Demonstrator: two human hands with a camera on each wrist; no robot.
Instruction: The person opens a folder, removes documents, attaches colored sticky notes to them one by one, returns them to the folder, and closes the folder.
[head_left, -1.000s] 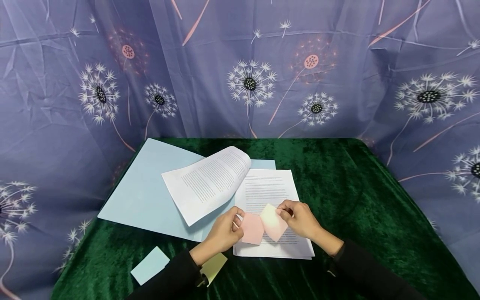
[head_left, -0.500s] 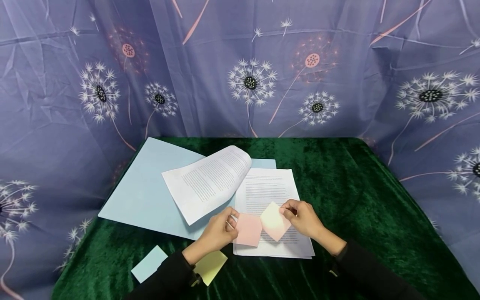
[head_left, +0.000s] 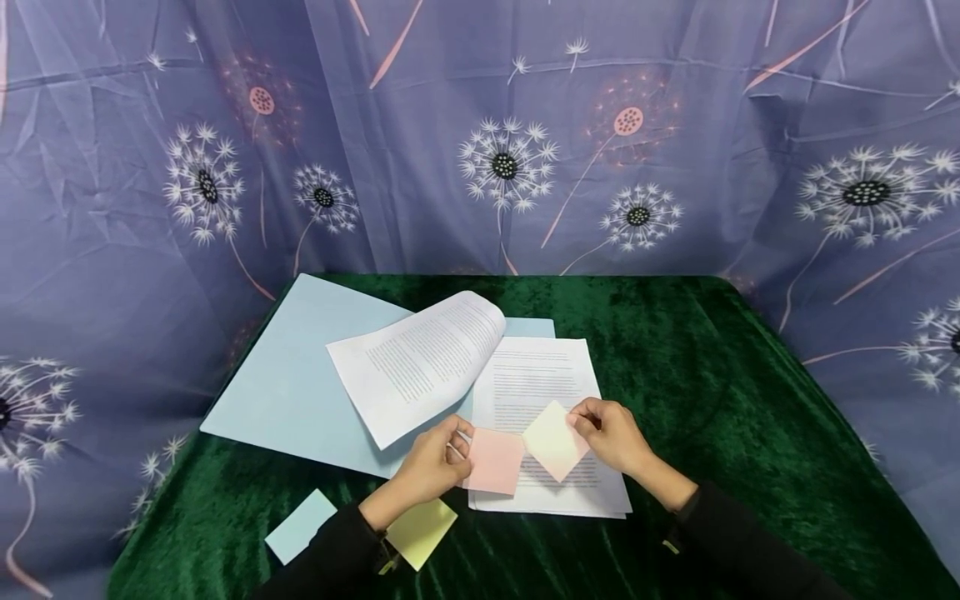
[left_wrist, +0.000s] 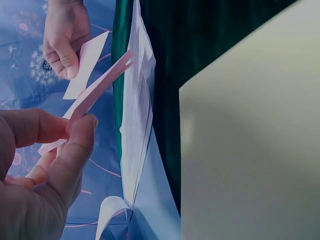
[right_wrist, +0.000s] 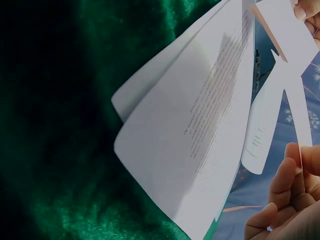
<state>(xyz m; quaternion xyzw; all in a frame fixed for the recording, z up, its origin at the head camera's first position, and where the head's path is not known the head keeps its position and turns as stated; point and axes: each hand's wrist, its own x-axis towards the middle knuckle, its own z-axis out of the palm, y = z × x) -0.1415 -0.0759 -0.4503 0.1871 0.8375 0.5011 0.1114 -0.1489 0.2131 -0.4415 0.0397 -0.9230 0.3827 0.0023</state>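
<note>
Over the printed pages, my left hand (head_left: pixel 427 464) pinches a pad of pink sticky notes (head_left: pixel 495 463) by its left edge. The left wrist view shows the thickness of this pink pad (left_wrist: pixel 95 92) between thumb and fingers. My right hand (head_left: pixel 617 437) pinches a single sticky note (head_left: pixel 553 442) at its right corner, pale with a pinkish tint. This note is tilted like a diamond, its left corner close to the pad. Whether the two touch is hard to tell. Beneath both hands lies the printed paper stack (head_left: pixel 536 375).
A curled-back printed sheet (head_left: pixel 420 367) lies over a light blue folder (head_left: pixel 300 375) on the green velvet cloth (head_left: pixel 675 358). Near the left forearm are a blue note pad (head_left: pixel 300 525) and a yellow note pad (head_left: pixel 423 532), both partly covered by the sleeve. A patterned curtain (head_left: pixel 420 167) hangs behind.
My left hand has drawn slightly left with the pink pad, and my right hand slightly right with the single note. The paper stack stays put.
</note>
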